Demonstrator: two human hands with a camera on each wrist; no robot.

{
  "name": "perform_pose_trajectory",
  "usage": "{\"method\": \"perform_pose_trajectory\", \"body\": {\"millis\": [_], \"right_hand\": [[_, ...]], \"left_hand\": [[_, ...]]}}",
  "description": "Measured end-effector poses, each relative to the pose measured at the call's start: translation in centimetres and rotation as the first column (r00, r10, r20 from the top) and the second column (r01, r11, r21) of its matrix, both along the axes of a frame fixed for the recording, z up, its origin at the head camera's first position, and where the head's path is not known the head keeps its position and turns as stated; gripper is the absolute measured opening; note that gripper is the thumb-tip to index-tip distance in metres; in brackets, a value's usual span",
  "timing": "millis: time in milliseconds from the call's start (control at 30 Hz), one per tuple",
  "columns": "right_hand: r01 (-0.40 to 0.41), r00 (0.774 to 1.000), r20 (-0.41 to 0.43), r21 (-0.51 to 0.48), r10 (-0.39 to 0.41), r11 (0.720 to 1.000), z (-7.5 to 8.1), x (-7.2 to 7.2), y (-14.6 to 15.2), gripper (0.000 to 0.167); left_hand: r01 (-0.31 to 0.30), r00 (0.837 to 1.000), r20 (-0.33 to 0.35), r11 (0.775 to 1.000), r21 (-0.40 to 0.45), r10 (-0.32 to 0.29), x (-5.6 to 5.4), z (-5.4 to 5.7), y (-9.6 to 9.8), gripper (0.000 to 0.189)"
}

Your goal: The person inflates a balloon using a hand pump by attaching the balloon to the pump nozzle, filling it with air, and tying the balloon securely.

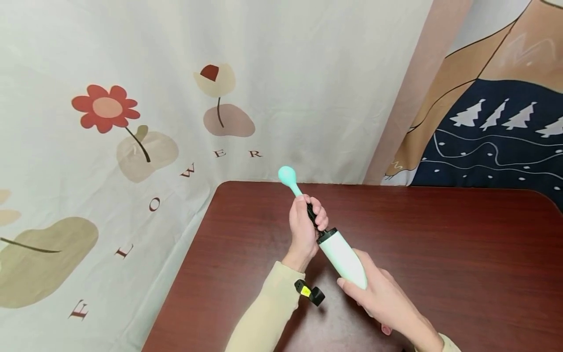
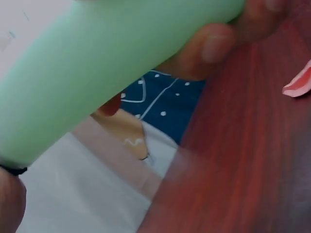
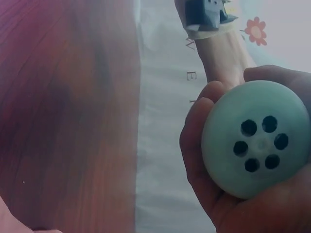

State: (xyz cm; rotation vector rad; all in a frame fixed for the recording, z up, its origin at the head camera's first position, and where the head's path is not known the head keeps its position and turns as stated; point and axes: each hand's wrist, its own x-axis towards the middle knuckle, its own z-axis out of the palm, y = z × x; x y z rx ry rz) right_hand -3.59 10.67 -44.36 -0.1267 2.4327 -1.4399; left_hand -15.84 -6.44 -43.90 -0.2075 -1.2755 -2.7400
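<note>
My left hand (image 1: 303,222) grips a black shaft just below a mint-green handle with a round knob (image 1: 287,176) on its end. Below that hand, the shaft runs into the black rim of a pale green tube (image 1: 345,261), which slants down to the right. My right hand (image 1: 382,293) holds the tube near its lower end, the thumb along its near side. In the right wrist view, several dark holes form a ring in the tube's rounded end (image 3: 262,145). The left wrist view shows the tube's side (image 2: 97,73) close up, with right-hand fingers (image 2: 201,51) around it.
Both hands are over a dark red-brown wooden table (image 1: 440,254). A pale curtain (image 1: 308,88) printed with flowers and letters hangs behind it and along the left. A patterned dark blue cloth (image 1: 497,142) hangs at the back right. A pink-and-red object (image 2: 299,82) shows at the left wrist view's edge.
</note>
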Motion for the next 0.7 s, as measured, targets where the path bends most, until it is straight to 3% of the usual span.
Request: {"method": "perform_pose_trajectory", "body": {"millis": [167, 300, 433, 567, 700], "right_hand": [[-0.013, 0.999, 0.033, 0.051, 0.011, 0.999, 0.1, 0.7, 0.6, 0.066], [-0.041, 0.998, -0.04, 0.168, 0.049, 0.985, -0.4, 1.3, 1.6, 0.066], [-0.05, 0.998, -0.01, 0.259, 0.054, 0.965, -0.9, 1.8, 2.8, 0.071], [-0.069, 0.997, 0.04, 0.285, 0.06, 0.956, -1.4, 1.9, 3.8, 0.07], [-0.066, 0.997, 0.045, 0.262, 0.056, 0.963, -1.4, 1.3, 3.4, 0.062]], "left_hand": [[-0.138, 0.99, 0.033, 0.99, 0.041, 0.136, -1.5, 0.0, -1.2, 0.026], [-0.204, 0.976, 0.084, 0.978, 0.039, 0.2, -2.5, -0.3, -2.8, 0.026], [-0.257, 0.962, 0.106, 0.965, 0.052, 0.251, -3.3, -0.5, -4.5, 0.026], [-0.275, 0.959, 0.09, 0.96, 0.054, 0.27, -3.3, -0.7, -5.1, 0.027], [-0.259, 0.964, 0.064, 0.965, 0.04, 0.257, -2.5, -0.8, -4.2, 0.028]]}}
